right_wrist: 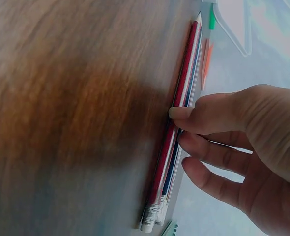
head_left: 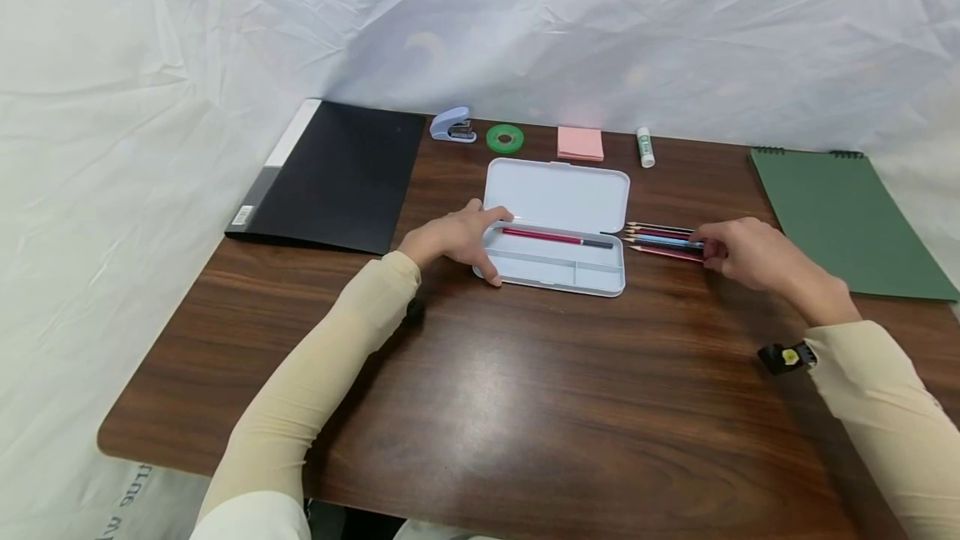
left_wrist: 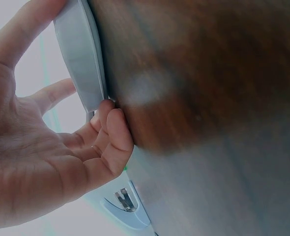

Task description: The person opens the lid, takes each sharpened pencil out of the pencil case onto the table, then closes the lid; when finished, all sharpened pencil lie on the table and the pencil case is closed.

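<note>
The left hand (head_left: 457, 238) rests on the left end of the open white pencil case (head_left: 555, 227), its fingers loosely spread, thumb on the near edge and fingertips over the rim. The case sits near the middle of the brown worktop (head_left: 480, 407), lid tipped back, with 1 red pencil (head_left: 557, 237) lying in its tray. Just to the right of the case lies a row of pencils (head_left: 663, 240) (red and blue ones, points toward the case). The right hand (head_left: 753, 255) lies over their eraser ends, thumb and curled fingertips closing on 1 of the row. Along the back edge stand a stapler (head_left: 453, 125), a green tape roll (head_left: 504, 138), pink sticky notes (head_left: 580, 143) and a glue stick (head_left: 645, 147). A black folder (head_left: 337, 175) lies at the left, a green notebook (head_left: 843, 219) at the right.
</note>
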Motion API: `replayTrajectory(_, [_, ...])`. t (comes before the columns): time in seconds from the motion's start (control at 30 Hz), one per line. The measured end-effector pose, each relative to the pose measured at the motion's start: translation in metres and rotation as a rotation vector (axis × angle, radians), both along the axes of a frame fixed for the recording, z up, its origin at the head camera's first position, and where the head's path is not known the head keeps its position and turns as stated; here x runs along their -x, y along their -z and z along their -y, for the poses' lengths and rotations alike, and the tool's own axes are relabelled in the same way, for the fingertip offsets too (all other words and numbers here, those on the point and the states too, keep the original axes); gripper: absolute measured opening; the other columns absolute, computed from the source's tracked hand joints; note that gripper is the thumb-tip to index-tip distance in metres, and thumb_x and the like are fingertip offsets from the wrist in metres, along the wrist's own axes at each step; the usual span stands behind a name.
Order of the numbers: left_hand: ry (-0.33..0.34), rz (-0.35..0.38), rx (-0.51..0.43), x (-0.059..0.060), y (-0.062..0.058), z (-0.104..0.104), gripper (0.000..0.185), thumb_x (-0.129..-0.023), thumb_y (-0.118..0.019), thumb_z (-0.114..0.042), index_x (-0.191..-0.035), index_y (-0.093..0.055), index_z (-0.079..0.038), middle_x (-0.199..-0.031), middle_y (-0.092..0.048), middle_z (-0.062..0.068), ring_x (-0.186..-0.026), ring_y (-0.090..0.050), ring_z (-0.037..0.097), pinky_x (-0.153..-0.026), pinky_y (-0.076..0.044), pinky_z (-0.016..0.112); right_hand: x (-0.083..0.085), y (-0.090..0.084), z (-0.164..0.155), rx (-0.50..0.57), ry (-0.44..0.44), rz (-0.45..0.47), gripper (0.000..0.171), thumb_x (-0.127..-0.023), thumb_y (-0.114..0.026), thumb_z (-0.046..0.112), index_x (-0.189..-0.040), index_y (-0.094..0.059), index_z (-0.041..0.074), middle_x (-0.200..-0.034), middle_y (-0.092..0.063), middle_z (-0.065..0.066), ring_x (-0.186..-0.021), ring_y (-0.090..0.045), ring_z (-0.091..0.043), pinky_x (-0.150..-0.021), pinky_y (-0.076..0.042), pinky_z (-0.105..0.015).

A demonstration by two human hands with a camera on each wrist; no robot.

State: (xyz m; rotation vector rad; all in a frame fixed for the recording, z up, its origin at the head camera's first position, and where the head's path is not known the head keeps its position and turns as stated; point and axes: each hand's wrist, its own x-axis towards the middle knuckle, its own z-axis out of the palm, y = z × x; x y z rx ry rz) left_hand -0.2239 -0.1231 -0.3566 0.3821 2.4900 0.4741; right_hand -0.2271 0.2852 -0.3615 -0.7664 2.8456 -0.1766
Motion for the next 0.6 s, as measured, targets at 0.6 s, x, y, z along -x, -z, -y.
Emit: replayTrajectory(0.6, [-0.001, -0.006, -0.001, -0.0004, -0.0004, 0.0007, 0.101, -0.072, -0.088, -0.042, -0.154, -0.029, -0.033, -0.136, -0.034, 0.013, -0.114, -0.048, 0.03, -0.096, -0.045, 0.046, 0.0038, 0.0032, 0.0027, -0.021, -0.029, -0.067, 0.034, -0.083, -0.07, -0.007, -0.116, -0.066, -0.003, -0.089, -0.071, -0.009, -0.082, -0.066, -0.029, -0.072, -0.051, -0.052])
